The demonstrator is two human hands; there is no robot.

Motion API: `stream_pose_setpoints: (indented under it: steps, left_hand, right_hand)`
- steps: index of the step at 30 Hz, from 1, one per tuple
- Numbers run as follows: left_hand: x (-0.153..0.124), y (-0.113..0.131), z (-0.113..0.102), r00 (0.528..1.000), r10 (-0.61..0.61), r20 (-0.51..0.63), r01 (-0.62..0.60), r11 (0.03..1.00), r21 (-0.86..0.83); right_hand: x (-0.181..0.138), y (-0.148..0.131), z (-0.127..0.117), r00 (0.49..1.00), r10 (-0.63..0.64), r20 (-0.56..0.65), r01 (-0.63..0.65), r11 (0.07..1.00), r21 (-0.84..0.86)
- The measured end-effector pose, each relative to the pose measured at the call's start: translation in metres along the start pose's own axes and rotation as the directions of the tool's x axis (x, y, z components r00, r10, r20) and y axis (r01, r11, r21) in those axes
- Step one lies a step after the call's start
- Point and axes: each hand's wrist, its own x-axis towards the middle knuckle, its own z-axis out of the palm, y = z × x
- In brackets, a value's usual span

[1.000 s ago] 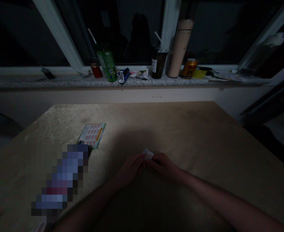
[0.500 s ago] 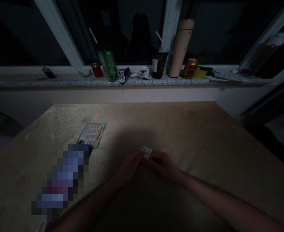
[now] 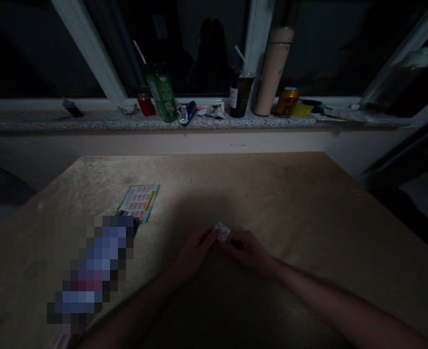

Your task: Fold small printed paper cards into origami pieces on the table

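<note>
The left hand [image 3: 195, 249] and the right hand [image 3: 245, 247] are both pinched on a paper [image 3: 222, 231] at mid-desk [image 3: 290, 203], already folded small, so the folding seems well along but not finished.

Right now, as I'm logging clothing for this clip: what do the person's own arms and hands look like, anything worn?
The left forearm and right forearm are bare up to the picture's edge: no sleeve clearly shows. The left hand and right hand wear no glove, and no watch, bracelet or ring shows, though the dim light could hide small ones.
</note>
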Motion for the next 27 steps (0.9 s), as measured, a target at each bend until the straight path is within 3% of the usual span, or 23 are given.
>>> stream_pose_setpoints:
  steps: [6,10,13,22,27]
  left_hand:
    - [-0.001,0.002,-0.002,0.999,0.045,0.010,-0.046,0.996,0.073]
    - [0.000,0.000,0.000,0.990,0.097,-0.106,-0.084,0.989,0.122]
    - [0.001,-0.004,0.000,0.964,0.169,-0.206,-0.151,0.983,0.104]
    - [0.000,-0.003,-0.001,0.968,0.172,-0.184,-0.166,0.985,0.051]
    - [0.000,-0.001,-0.001,0.966,0.170,-0.193,-0.171,0.985,0.011]
  right_hand:
    - [0.003,0.001,-0.007,0.986,0.093,-0.140,-0.098,0.995,-0.035]
    - [0.006,0.004,-0.011,0.975,-0.022,-0.222,0.002,0.996,-0.087]
    - [0.006,0.003,-0.010,0.974,-0.050,-0.221,0.020,0.990,-0.136]
    - [0.005,0.002,-0.006,0.964,-0.091,-0.249,0.038,0.977,-0.210]
    - [0.004,0.002,-0.006,0.971,-0.126,-0.205,0.081,0.973,-0.214]
